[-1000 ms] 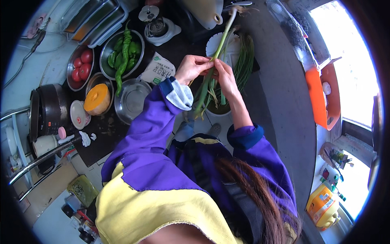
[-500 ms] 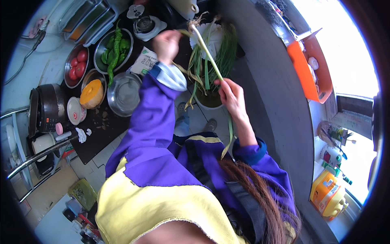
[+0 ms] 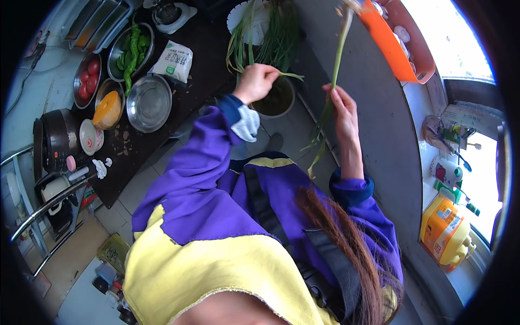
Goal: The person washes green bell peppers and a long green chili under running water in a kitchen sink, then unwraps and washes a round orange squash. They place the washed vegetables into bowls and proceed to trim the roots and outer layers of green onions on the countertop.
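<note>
My right hand (image 3: 345,111) is closed round a long green onion (image 3: 339,51), its pale stem and roots pointing up and its green leaves hanging below. To its left, my left hand (image 3: 255,83) pinches a thin green leaf strip (image 3: 292,75), apart from the stalk in the right hand. Beneath the left hand is a bucket (image 3: 292,103), partly hidden, with dark contents. Behind the hands, a bunch of green onions (image 3: 279,40) lies on and beside a white scalloped plate (image 3: 234,19) at the far table edge.
On the dark table (image 3: 200,81) stand an empty metal bowl (image 3: 149,103), a bowl of green peppers (image 3: 132,54), tomatoes (image 3: 89,78), a cut pumpkin (image 3: 108,110), a white packet (image 3: 172,60) and a rice cooker (image 3: 57,138). An orange basket (image 3: 387,38) and a yellow jug (image 3: 444,230) line the right ledge.
My right hand has moved right and up with the green onion. My left hand has come down toward the bucket and now holds a leaf strip. The view has shifted too.
</note>
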A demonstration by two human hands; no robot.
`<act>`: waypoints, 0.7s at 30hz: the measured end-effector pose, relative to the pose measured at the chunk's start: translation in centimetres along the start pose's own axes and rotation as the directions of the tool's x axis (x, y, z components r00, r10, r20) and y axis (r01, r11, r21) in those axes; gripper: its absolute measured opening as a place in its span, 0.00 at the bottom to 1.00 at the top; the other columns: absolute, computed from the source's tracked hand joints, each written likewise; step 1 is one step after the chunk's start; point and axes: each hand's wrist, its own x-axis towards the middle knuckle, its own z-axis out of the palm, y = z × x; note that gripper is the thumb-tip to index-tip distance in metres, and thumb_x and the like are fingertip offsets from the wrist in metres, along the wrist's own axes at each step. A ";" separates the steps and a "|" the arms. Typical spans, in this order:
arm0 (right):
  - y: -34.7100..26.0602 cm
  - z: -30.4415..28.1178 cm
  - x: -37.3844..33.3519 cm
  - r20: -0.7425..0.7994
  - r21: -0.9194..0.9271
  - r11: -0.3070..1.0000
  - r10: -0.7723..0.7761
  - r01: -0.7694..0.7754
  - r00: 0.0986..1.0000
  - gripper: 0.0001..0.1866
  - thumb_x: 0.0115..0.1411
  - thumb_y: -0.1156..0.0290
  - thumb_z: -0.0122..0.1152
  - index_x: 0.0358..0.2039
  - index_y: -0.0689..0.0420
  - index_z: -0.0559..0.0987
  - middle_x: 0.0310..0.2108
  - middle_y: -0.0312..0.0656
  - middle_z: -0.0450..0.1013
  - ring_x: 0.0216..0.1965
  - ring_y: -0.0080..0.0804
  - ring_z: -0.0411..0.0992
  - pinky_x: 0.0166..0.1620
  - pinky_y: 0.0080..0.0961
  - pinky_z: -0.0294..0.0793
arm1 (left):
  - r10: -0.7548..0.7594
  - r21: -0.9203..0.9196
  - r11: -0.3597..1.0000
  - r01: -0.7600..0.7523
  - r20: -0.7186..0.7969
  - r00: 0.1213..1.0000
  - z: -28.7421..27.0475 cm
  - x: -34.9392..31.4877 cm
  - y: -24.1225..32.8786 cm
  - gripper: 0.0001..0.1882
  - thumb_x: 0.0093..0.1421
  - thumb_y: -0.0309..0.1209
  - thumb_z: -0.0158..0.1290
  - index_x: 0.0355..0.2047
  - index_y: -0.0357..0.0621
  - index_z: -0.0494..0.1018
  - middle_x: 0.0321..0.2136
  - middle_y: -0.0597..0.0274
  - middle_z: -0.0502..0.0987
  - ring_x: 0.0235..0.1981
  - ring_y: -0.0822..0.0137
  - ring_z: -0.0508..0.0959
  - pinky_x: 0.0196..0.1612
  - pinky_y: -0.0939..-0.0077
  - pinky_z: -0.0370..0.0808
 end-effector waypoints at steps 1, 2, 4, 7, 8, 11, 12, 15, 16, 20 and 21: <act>-0.2 0.1 0.5 -0.030 -0.025 1.000 -0.015 0.014 0.999 0.12 0.58 0.65 0.48 0.35 0.58 0.75 0.20 0.24 0.57 0.24 0.12 0.52 0.27 0.11 0.50 | 0.037 0.058 0.998 -0.038 0.023 0.999 1.2 -0.2 -0.3 0.13 0.50 0.35 0.50 0.33 0.41 0.73 0.28 0.50 0.74 0.32 0.56 0.75 0.36 0.68 0.70; -0.2 0.3 1.0 -0.059 -0.042 0.999 -0.023 0.020 0.998 0.12 0.58 0.65 0.48 0.35 0.58 0.75 0.20 0.24 0.57 0.23 0.12 0.52 0.27 0.11 0.50 | 0.072 0.114 0.991 -0.077 0.047 0.996 2.3 -0.4 -0.7 0.17 0.50 0.36 0.51 0.38 0.39 0.72 0.32 0.48 0.74 0.36 0.54 0.74 0.39 0.67 0.70; -0.2 0.8 2.1 -0.088 -0.082 0.993 -0.088 0.081 0.992 0.12 0.57 0.65 0.49 0.35 0.59 0.75 0.20 0.25 0.58 0.23 0.13 0.51 0.27 0.11 0.50 | -0.117 0.439 0.899 -0.016 0.274 0.955 3.9 -1.1 -1.3 0.26 0.52 0.37 0.50 0.46 0.29 0.62 0.39 0.41 0.69 0.40 0.48 0.70 0.42 0.64 0.67; 0.0 1.3 3.1 -0.134 -0.048 0.993 -0.112 0.107 0.985 0.11 0.57 0.66 0.51 0.35 0.59 0.76 0.20 0.25 0.58 0.22 0.13 0.51 0.26 0.11 0.50 | -0.102 0.193 0.980 0.043 0.308 0.946 6.1 -2.7 -1.0 0.29 0.56 0.42 0.43 0.47 0.25 0.58 0.44 0.40 0.66 0.46 0.49 0.66 0.49 0.68 0.63; 0.1 1.4 3.4 -0.150 -0.030 0.994 -0.106 0.102 0.983 0.11 0.57 0.66 0.51 0.35 0.59 0.76 0.20 0.25 0.58 0.22 0.13 0.52 0.25 0.11 0.51 | -0.125 0.003 0.991 0.135 0.393 0.911 6.5 -2.9 -0.7 0.29 0.58 0.44 0.40 0.46 0.26 0.59 0.44 0.43 0.67 0.46 0.53 0.67 0.50 0.70 0.62; -0.2 2.2 4.0 -0.195 -0.027 0.978 -0.208 0.206 0.958 0.11 0.57 0.67 0.51 0.35 0.60 0.76 0.21 0.26 0.60 0.22 0.14 0.54 0.25 0.11 0.52 | 0.073 -0.661 0.647 0.380 0.549 0.832 6.9 -4.7 1.0 0.28 0.60 0.50 0.32 0.46 0.37 0.63 0.39 0.60 0.70 0.44 0.73 0.68 0.50 0.78 0.61; -0.5 2.6 4.2 -0.214 -0.041 0.969 -0.246 0.243 0.945 0.11 0.57 0.67 0.51 0.35 0.60 0.76 0.21 0.27 0.61 0.22 0.13 0.55 0.25 0.11 0.53 | 0.084 -0.690 0.675 0.262 0.425 0.901 7.0 -5.2 1.9 0.28 0.58 0.51 0.40 0.43 0.36 0.66 0.36 0.59 0.72 0.38 0.71 0.71 0.45 0.78 0.65; -1.5 4.5 4.6 -0.317 0.067 0.933 -0.317 0.355 0.894 0.10 0.58 0.69 0.49 0.35 0.62 0.75 0.22 0.32 0.64 0.22 0.15 0.60 0.26 0.11 0.58 | 0.008 -0.474 0.880 0.018 0.052 0.999 6.7 -6.6 4.2 0.19 0.53 0.33 0.50 0.43 0.35 0.63 0.34 0.50 0.71 0.35 0.59 0.73 0.38 0.72 0.68; -1.9 5.3 4.6 -0.338 0.139 0.913 -0.320 0.383 0.885 0.10 0.58 0.69 0.48 0.35 0.62 0.74 0.22 0.33 0.65 0.22 0.16 0.61 0.26 0.12 0.60 | 0.002 -0.417 0.909 -0.010 -0.019 1.000 6.5 -6.9 4.7 0.18 0.54 0.31 0.49 0.43 0.34 0.63 0.33 0.49 0.70 0.34 0.56 0.72 0.36 0.70 0.68; -3.5 7.2 4.1 -0.443 0.339 0.829 -0.276 0.445 0.853 0.10 0.60 0.70 0.45 0.37 0.61 0.71 0.20 0.34 0.64 0.15 0.16 0.58 0.19 0.12 0.57 | 0.182 -0.150 0.963 -0.224 -0.252 0.951 5.0 -7.3 5.9 0.13 0.55 0.24 0.44 0.42 0.34 0.64 0.27 0.53 0.66 0.26 0.57 0.70 0.30 0.73 0.66; -4.0 7.3 3.9 -0.449 0.376 0.807 -0.272 0.456 0.851 0.10 0.60 0.69 0.44 0.36 0.61 0.71 0.20 0.33 0.63 0.14 0.15 0.56 0.17 0.11 0.54 | 0.202 -0.164 0.956 -0.242 -0.228 0.952 4.6 -7.5 5.9 0.13 0.55 0.24 0.43 0.41 0.34 0.65 0.27 0.53 0.66 0.27 0.57 0.70 0.30 0.73 0.66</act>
